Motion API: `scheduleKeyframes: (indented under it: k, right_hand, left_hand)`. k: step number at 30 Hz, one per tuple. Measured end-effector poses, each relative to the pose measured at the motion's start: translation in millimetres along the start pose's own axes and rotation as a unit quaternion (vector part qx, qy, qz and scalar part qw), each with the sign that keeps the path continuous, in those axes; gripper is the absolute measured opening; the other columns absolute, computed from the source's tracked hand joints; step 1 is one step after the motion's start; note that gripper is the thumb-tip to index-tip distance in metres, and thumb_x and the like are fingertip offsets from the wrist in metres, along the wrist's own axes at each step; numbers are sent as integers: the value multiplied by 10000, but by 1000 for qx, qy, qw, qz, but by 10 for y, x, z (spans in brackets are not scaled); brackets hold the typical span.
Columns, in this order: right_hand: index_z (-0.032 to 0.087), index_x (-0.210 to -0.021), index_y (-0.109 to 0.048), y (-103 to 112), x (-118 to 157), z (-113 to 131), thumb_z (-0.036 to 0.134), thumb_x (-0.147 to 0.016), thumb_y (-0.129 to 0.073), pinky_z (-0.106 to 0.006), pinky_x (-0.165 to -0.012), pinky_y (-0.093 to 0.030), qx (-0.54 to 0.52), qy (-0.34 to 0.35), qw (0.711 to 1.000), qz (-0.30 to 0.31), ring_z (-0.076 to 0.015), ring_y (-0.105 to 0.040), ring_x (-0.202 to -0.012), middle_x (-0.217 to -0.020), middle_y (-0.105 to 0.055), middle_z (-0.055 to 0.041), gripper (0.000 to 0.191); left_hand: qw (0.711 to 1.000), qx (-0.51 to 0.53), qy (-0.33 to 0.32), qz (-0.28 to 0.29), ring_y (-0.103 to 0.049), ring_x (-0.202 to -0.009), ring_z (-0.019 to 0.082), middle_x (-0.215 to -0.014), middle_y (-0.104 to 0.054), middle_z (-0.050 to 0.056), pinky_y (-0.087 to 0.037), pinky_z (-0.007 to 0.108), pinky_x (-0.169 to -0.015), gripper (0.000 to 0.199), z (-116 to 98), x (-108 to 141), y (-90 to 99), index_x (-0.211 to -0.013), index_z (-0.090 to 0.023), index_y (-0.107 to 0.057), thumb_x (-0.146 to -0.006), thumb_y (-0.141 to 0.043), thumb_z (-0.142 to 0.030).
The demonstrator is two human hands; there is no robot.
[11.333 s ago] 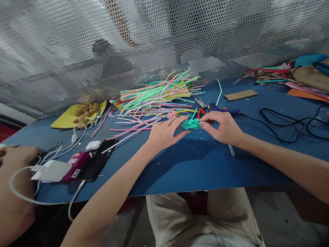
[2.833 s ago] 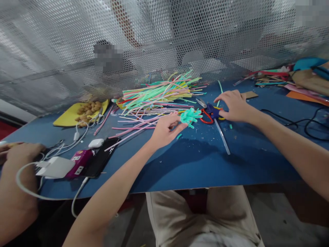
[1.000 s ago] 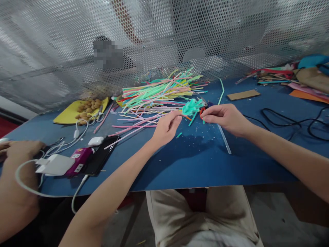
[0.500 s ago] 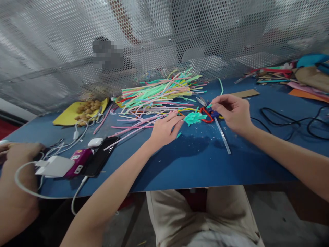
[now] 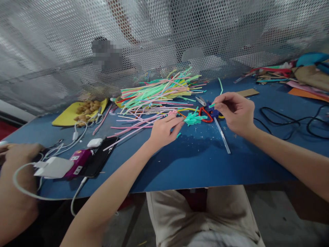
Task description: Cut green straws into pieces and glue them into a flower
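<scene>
Right hand (image 5: pixel 235 111): thumb and forefinger pinched together on a short teal pipe-cleaner piece (image 5: pixel 211 105), its free end pointing left. Left hand (image 5: pixel 164 131): thumb and forefinger closed on the near end of a teal pipe-cleaner cluster (image 5: pixel 194 118), raised a little off the blue table (image 5: pixel 164 171), tufts fanning toward the right hand. Piece and cluster apart.

Handling, as I judge it: grip the short piece lightly near one end, tip bare; steady the cluster by its base only — squeezed tufts would flatten. Keep knuckles off the glue gun's nozzle; whether it is hot, cannot tell.

Just beyond the right fingertips: blue glue gun (image 5: pixel 215 113), partly hidden by the hand, a clear glue stick (image 5: pixel 224 139) slanting toward the near edge. Scissors (image 5: pixel 207 116) beside it, red loop nearest the cluster. A teal offcut (image 5: pixel 179 135) lies just beside the left thumb; a pink curled piece (image 5: pixel 172 112) behind the left hand.

Farther out: loose pipe-cleaner heap (image 5: pixel 159 91) against the perforated screen (image 5: pixel 154 41); cardboard strip (image 5: pixel 248 93) and black cord (image 5: pixel 277 127) to the right; phone (image 5: pixel 99 163) and white charger (image 5: pixel 55 167) at left — a co-worker's hand (image 5: pixel 23 152) beyond.
</scene>
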State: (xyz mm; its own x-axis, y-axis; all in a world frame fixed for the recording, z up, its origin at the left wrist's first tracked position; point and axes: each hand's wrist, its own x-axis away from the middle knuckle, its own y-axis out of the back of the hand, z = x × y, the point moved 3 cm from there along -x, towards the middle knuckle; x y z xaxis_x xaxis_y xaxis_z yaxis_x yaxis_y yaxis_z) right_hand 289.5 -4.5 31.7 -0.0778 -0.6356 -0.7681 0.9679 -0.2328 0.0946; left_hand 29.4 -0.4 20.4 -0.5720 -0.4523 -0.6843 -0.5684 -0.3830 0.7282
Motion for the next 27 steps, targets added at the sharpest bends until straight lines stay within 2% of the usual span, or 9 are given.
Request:
scheduleKeyframes:
  k: [2,4,8,11,16,21,27]
  right_hand:
    - [268,-903,-734,0,1,-4,311,-906,-750,-360,-702,-607,3,4,1000,-1,-186,-694,-778,-859,-736,-24,46]
    - [270,-904,-731,0,3,-6,306,-910,-745,-364,-702,-608,6,7,1000,-3,-188,-693,-778,-858,-734,-25,39]
    - [268,-914,-723,-7,6,-2,305,-911,-744,-369,-704,-609,9,14,1000,-2,-188,-689,-783,-860,-727,-28,43]
    - [267,-923,-717,-13,11,14,311,-917,-739,-376,-715,-611,10,17,1000,0,-187,-689,-788,-867,-722,-30,50]
    - [269,-930,-718,-17,22,75,306,-919,-734,-382,-712,-612,8,37,999,-3,-188,-689,-786,-869,-721,-31,42]
    - [276,-930,-720,-19,27,100,282,-921,-728,-377,-691,-606,1,55,998,-5,-187,-690,-779,-863,-722,-26,14]
    - [292,-957,-728,-15,42,139,245,-928,-715,-386,-685,-591,0,93,996,-11,-199,-680,-796,-866,-718,-30,56]
  left_hand:
    - [1000,9,-20,-11,-714,-849,175,-913,-758,82,-561,289,-782,227,-8,2,2,-1078,-166,-744,-1014,-544,-253]
    - [999,14,-32,-19,-702,-840,173,-917,-750,90,-567,299,-799,222,-11,10,-6,-1094,-155,-738,-1008,-546,-227]
    - [999,23,-34,-25,-704,-938,181,-1018,-748,106,-574,311,-877,284,-12,29,-23,-1236,-160,-710,-1011,-544,-208]
    - [999,28,-32,-24,-690,-980,182,-1008,-734,94,-566,318,-918,353,-26,23,-10,-1345,-175,-671,-1018,-547,-217]
    - [998,50,-31,-10,-629,-854,163,-873,-666,65,-552,306,-837,378,-67,-15,29,-1372,-163,-662,-1022,-528,-216]
    - [999,32,-30,-2,-630,-854,166,-905,-677,72,-534,297,-800,381,-60,-4,25,-1360,-171,-670,-1014,-561,-288]
    - [999,-14,-38,-17,-643,-803,148,-871,-694,48,-489,267,-714,307,-17,17,10,-1263,-213,-730,-1014,-576,-303]
